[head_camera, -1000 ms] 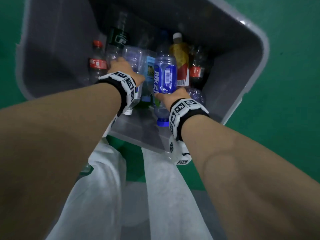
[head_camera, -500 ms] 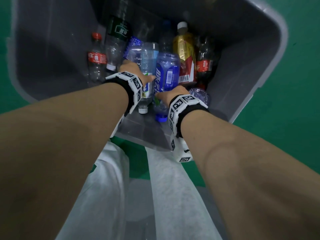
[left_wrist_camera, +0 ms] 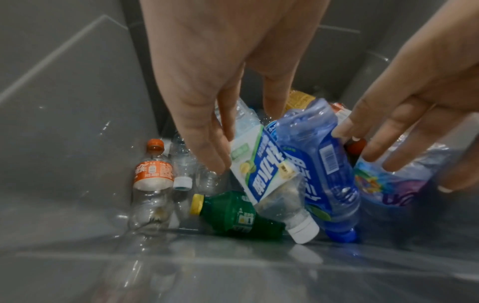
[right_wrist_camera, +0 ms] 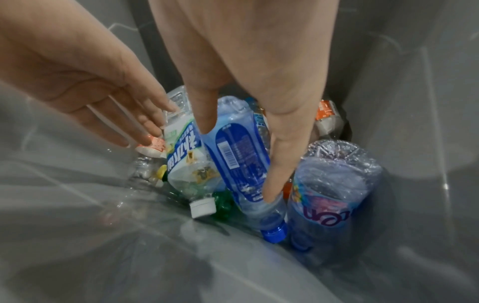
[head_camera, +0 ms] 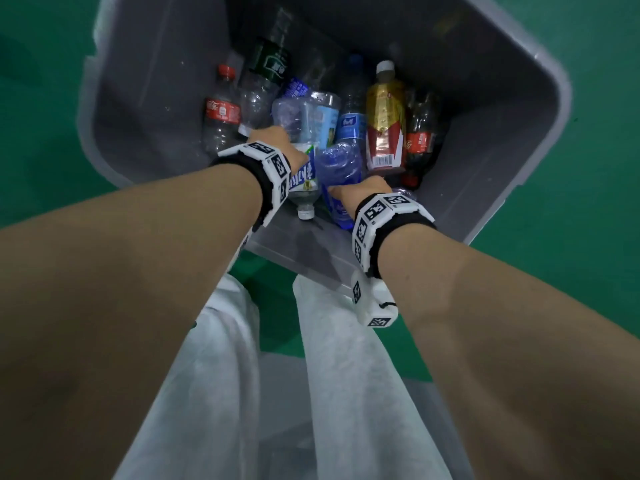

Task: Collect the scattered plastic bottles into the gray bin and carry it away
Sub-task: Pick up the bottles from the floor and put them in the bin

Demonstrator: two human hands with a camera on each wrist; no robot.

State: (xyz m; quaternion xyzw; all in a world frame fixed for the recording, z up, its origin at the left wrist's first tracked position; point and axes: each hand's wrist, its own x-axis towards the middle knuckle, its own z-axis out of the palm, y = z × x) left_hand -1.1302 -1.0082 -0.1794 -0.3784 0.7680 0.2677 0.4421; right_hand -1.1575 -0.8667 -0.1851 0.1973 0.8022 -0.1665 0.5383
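The gray bin point(head_camera: 145, 98) stands on the floor with several plastic bottles inside, and both my hands are down in it. My left hand point(head_camera: 273, 138) point(left_wrist_camera: 245, 137) has straight fingers beside a clear bottle with a white-and-blue label point(left_wrist_camera: 267, 170) point(head_camera: 304, 178), which lies cap-down against the near wall. My right hand point(head_camera: 367, 187) point(right_wrist_camera: 239, 162) straddles a blue bottle point(right_wrist_camera: 238, 151) point(left_wrist_camera: 329, 164) with straight thumb and forefinger. The forefinger touches the blue bottle near its neck. Neither hand has its fingers curled round a bottle.
A crushed purple-labelled bottle point(right_wrist_camera: 332, 184) stands right of the blue one, and a green bottle point(left_wrist_camera: 233, 213) lies under the pile. An orange-labelled bottle point(left_wrist_camera: 153, 174), a yellow tea bottle point(head_camera: 386, 116) and cola bottles point(head_camera: 221, 112) sit further in. Green floor point(head_camera: 571, 271) surrounds the bin; my white trousers point(head_camera: 225, 375) are below.
Both hands have sunk deeper into the bin. The white-labelled and blue bottles have tipped cap-down onto the pile, and my fingers have loosened off them.
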